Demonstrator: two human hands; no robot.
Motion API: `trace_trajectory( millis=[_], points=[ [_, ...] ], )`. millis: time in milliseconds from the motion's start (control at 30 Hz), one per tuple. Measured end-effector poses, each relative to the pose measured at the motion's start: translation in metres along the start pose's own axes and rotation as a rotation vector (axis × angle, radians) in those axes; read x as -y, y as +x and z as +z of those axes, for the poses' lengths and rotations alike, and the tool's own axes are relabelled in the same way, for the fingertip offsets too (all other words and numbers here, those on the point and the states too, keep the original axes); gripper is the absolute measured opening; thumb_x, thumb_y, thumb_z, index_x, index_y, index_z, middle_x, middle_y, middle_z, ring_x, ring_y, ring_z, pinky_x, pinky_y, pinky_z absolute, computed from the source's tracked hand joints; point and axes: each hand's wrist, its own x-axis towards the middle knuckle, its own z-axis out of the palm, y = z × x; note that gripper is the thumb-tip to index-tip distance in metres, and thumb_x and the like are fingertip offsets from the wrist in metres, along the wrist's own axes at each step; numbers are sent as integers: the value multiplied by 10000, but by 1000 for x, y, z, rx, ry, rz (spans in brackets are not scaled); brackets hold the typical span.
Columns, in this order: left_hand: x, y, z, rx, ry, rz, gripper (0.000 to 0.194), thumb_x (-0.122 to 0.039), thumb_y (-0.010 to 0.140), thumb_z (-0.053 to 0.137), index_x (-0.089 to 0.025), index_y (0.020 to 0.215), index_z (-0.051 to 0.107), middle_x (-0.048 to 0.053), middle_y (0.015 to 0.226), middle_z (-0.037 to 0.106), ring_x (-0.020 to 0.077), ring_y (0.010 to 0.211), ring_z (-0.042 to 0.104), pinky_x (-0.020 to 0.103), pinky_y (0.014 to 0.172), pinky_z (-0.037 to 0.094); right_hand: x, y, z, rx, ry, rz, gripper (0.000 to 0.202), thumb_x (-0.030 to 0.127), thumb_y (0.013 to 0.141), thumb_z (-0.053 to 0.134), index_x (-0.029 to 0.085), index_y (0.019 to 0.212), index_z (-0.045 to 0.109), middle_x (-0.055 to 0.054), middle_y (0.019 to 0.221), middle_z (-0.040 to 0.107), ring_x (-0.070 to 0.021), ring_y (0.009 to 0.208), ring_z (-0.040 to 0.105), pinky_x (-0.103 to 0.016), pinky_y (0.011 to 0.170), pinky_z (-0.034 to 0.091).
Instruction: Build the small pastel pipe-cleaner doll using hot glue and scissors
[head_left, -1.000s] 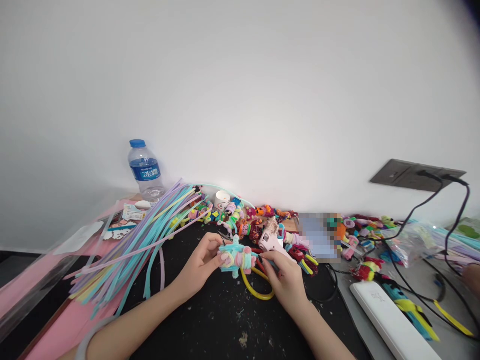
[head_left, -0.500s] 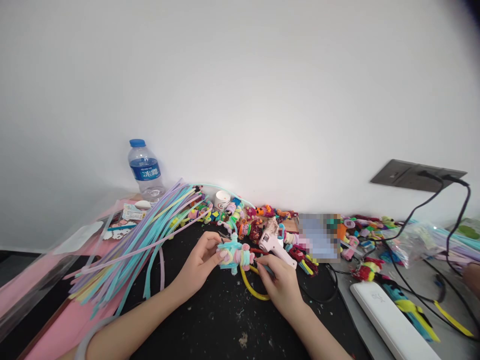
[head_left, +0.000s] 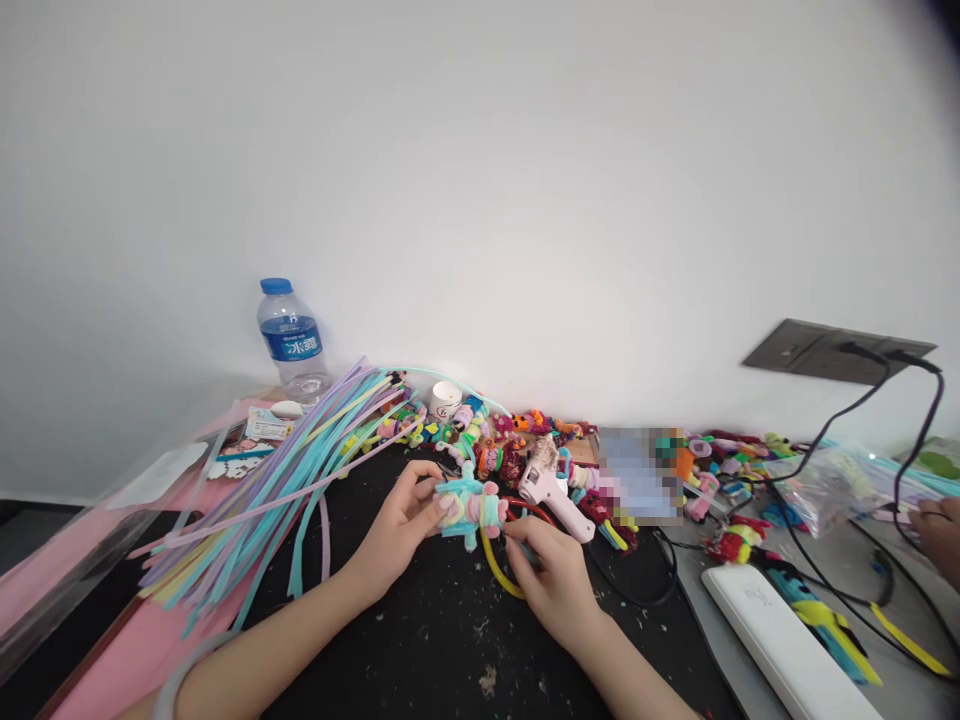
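Between my hands is a small fuzzy figure (head_left: 469, 508) in light blue, pink and yellow, held above the black mat. My left hand (head_left: 409, 520) pinches its left end between thumb and fingers. At the figure's right end, my right hand (head_left: 551, 575) has its fingertips pressed together; whatever they hold is too small to make out. A yellow fuzzy strip (head_left: 499, 572) curves down from beside the figure and passes behind my right hand. The white glue gun (head_left: 559, 500) lies just behind my right hand.
Pipe cleaners (head_left: 292, 500) spread across the left side, with a water bottle (head_left: 291, 340) behind. Colourful fuzzy figures (head_left: 499, 460) line the wall. On the right lie a white power strip (head_left: 780, 640) and black cables (head_left: 840, 410). Another person's hand (head_left: 937, 535) reaches in at the right edge.
My right hand has shifted slightly down and left, with its fingertips a little lower. The other person's hand has come further into view at the right.
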Motion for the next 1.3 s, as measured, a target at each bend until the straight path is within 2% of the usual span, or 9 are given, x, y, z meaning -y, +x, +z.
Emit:
trace_trajectory(
  millis=[133,333,600,700,833,967,1300],
  points=[
    [-1,0,2,27,-173,-100,200,-271,835,561,-257,964,408,-13,868,623,131,762,600,269,706,475,4,-1,1,-50,-5,-5,143,124,840,464,191,879,584,-42,747,657,-176,671,617,-280,603,483],
    [1,4,-1,69,-281,-167,171,-272,857,534,-257,985,423,5,899,639,147,802,629,306,748,492,7,-1,3,-133,-28,-30,134,122,828,486,184,878,593,-44,744,661,-171,666,617,-281,605,490],
    [3,6,-2,67,-385,-259,224,-218,828,583,-245,1014,461,24,943,629,131,812,635,261,715,502,12,-3,11,-99,-18,-52,143,123,829,492,185,919,584,-48,748,651,-177,669,600,-301,610,483],
    [5,7,-3,48,-397,-285,243,-205,810,606,-240,1015,480,20,944,624,127,805,640,266,738,509,13,-3,11,-123,-2,-47,184,104,823,483,186,957,578,-50,776,655,-176,695,608,-299,630,490],
    [7,9,-6,41,-422,-317,255,-197,793,623,-235,1014,502,12,961,611,126,825,643,261,759,516,14,-2,11,-169,2,-14,156,98,823,474,183,903,577,-44,750,646,-173,678,610,-291,612,488],
    [7,9,-6,21,-426,-321,249,-171,797,613,-238,1012,506,7,979,613,111,820,641,262,775,520,13,-2,13,-150,5,-39,128,111,829,477,187,875,569,-34,716,633,-167,640,586,-287,585,470],
    [10,7,-2,8,-416,-307,209,-182,803,611,-241,979,515,-7,928,625,103,789,629,250,744,512,15,-5,20,-74,9,-73,158,123,841,469,196,953,553,-36,763,636,-166,674,583,-284,622,464]
  ],
)
